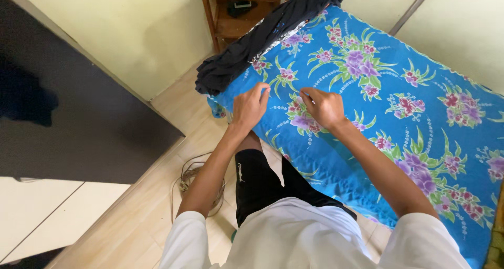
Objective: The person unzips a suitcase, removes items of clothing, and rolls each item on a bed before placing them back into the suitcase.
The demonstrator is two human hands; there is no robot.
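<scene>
A bed is covered by a bright blue sheet (420, 80) printed with purple and pink flowers and green leaves. My left hand (249, 106) rests on the sheet near the bed's corner, fingers curled as if pinching the fabric. My right hand (324, 107) lies a little to its right, fingers bent down onto the sheet. A dark, crumpled garment (262, 35) stretches along the bed's left edge, just beyond my left hand. Whether either hand truly grips the cloth is unclear.
A wooden bedside stand (236, 12) holding a small dark object stands at the bed's head against the pale wall. A coiled cord (191, 177) lies on the tiled floor by my legs. A large dark panel (79, 117) stands at the left.
</scene>
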